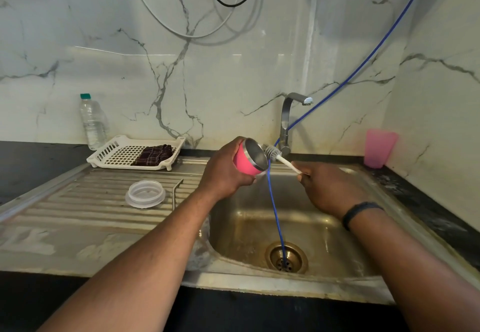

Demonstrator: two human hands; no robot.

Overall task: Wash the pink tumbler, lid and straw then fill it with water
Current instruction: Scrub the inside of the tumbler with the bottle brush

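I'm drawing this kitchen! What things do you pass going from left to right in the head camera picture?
Water bottle → white tray → clear lid → metal straw → left hand → pink tumbler → bottle brush → right hand → pink cup.

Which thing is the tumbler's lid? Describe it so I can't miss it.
Start at the ribbed steel drainboard left of the sink. The lid lies flat there, in front of the white tray. It is the only clear round disc; the thin metal straw lies beside it.
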